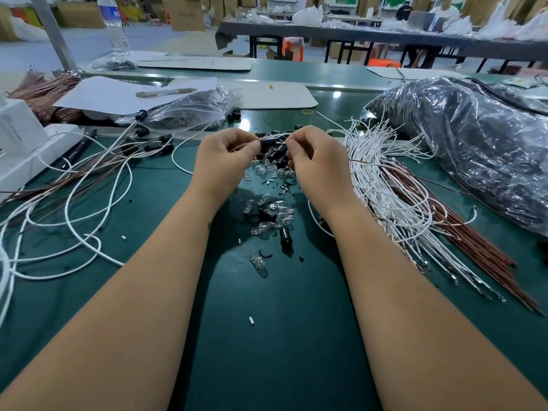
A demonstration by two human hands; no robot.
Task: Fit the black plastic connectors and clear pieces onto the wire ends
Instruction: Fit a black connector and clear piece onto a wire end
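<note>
Over the middle of the green table, my left hand [226, 157] pinches a black plastic connector [268, 141] with thin wires running out of it. My right hand [315, 157] pinches the wires on the connector's right side; a white wire [278, 134] arches between the two hands. Under the hands lies a heap of loose black connectors [277, 154] and clear pieces [267, 170]. More clear pieces [280, 215] and one black connector [285, 235] lie nearer to me.
A fan of white and brown wires [394, 203] lies right of my hands, beside a large plastic bag [474, 137]. At the left lie wires fitted with connectors [142, 140], a clear bag of parts [189, 111] and a white box [20, 143]. A water bottle [115, 28] stands far left.
</note>
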